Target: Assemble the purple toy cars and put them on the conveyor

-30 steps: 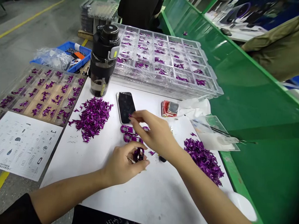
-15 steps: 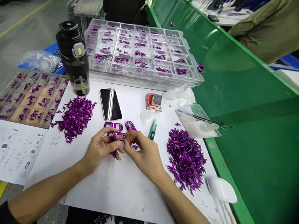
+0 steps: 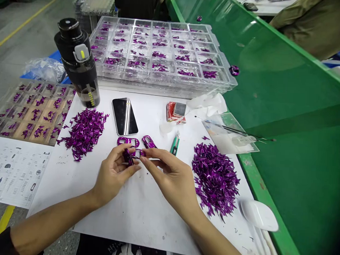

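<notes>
My left hand (image 3: 112, 174) holds a glossy purple car-shaped shell (image 3: 128, 157) on edge between thumb and fingers. My right hand (image 3: 171, 176) is closed in a pinch beside it; what its fingertips grip, if anything, is too small to make out. Just beyond the fingers lie another purple car-shaped shell (image 3: 128, 142) and a third, slanted shell (image 3: 149, 141). A further purple piece shows partly between my hands. Pointed purple slivers form a left pile (image 3: 87, 132) and a right pile (image 3: 215, 177).
A black phone (image 3: 125, 116), a dark bottle (image 3: 77, 61), a green cutter (image 3: 175, 143) and a red packet (image 3: 176, 112) stand around the white work surface (image 3: 122, 219). Behind is a clear compartment tray (image 3: 160, 77); a green barrier (image 3: 284, 120) runs along the right. A white mouse-shaped object (image 3: 258, 215) lies near right.
The shell in my left hand has turned and now shows more edge-on. My right hand has shifted slightly, its fingers still pinched. The view has moved a little.
</notes>
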Action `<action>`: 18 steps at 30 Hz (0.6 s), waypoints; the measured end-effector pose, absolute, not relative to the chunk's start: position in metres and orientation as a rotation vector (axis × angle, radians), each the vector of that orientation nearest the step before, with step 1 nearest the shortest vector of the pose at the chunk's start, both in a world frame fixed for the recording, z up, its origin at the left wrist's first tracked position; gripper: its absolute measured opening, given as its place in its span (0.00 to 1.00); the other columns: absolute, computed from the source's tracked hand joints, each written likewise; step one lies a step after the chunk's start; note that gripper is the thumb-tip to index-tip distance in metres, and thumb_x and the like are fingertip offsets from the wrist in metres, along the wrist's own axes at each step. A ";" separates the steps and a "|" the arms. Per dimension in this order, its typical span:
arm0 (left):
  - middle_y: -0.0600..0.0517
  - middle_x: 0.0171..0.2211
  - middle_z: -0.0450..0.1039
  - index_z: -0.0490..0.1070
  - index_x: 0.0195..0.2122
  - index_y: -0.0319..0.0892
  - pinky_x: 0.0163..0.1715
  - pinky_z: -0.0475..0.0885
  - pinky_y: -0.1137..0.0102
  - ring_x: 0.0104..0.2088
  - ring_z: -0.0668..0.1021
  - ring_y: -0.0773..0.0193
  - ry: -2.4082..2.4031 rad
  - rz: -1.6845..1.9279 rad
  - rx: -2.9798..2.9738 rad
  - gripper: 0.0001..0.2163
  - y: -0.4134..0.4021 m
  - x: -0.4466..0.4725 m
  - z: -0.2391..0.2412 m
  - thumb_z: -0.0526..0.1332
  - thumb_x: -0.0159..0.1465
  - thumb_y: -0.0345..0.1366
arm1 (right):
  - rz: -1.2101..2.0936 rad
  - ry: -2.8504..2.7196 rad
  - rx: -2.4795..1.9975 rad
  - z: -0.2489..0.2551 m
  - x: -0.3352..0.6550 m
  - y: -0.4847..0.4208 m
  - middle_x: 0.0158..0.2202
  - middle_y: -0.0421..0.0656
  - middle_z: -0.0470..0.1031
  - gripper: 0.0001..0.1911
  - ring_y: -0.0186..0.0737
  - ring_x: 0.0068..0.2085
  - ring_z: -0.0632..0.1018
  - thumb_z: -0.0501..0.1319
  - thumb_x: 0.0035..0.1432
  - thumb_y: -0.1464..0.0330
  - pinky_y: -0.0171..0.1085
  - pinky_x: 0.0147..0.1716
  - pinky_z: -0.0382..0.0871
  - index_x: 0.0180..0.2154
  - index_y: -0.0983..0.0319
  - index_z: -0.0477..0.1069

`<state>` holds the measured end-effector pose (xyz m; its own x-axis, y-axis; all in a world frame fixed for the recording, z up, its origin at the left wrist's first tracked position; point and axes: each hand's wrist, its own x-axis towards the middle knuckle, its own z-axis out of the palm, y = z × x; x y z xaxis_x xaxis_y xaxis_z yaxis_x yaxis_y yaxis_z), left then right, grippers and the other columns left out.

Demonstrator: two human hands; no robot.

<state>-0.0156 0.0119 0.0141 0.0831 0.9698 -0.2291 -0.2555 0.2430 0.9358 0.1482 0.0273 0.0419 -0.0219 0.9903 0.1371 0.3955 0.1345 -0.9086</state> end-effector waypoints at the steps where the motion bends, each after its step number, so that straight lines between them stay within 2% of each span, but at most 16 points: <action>1: 0.48 0.54 0.77 0.70 0.57 0.48 0.53 0.79 0.62 0.53 0.81 0.56 1.102 1.103 0.892 0.23 0.010 -0.015 0.014 0.71 0.61 0.33 | 0.982 -1.469 -1.383 0.044 0.146 0.026 0.40 0.43 0.84 0.07 0.41 0.35 0.85 0.68 0.60 0.63 0.38 0.38 0.84 0.40 0.57 0.81; 3: 0.47 0.55 0.76 0.69 0.58 0.48 0.58 0.76 0.62 0.56 0.79 0.56 1.124 1.079 0.956 0.22 0.008 -0.014 0.013 0.68 0.64 0.33 | 1.136 -1.350 -1.375 0.044 0.140 0.022 0.42 0.44 0.84 0.10 0.44 0.39 0.85 0.69 0.58 0.61 0.41 0.42 0.84 0.41 0.57 0.82; 6: 0.46 0.56 0.76 0.69 0.57 0.46 0.59 0.75 0.62 0.56 0.79 0.57 1.161 1.087 1.046 0.19 0.007 -0.013 0.013 0.65 0.66 0.31 | 1.162 -1.313 -1.400 0.038 0.131 0.017 0.40 0.44 0.84 0.10 0.46 0.40 0.85 0.70 0.57 0.62 0.44 0.44 0.84 0.40 0.57 0.82; 14: 0.50 0.47 0.81 0.71 0.56 0.49 0.52 0.79 0.63 0.46 0.83 0.59 1.249 1.094 1.199 0.18 0.003 -0.012 0.005 0.63 0.66 0.29 | 0.804 -1.488 -1.418 0.027 0.120 0.007 0.41 0.43 0.84 0.05 0.45 0.42 0.84 0.68 0.60 0.67 0.44 0.46 0.83 0.39 0.56 0.81; 18: 0.48 0.48 0.80 0.71 0.54 0.46 0.53 0.78 0.64 0.48 0.82 0.58 1.239 1.134 1.233 0.16 0.004 -0.014 0.006 0.60 0.66 0.27 | 0.527 -1.640 -1.351 0.025 0.114 0.003 0.46 0.47 0.82 0.08 0.44 0.45 0.84 0.64 0.63 0.72 0.43 0.46 0.82 0.42 0.57 0.81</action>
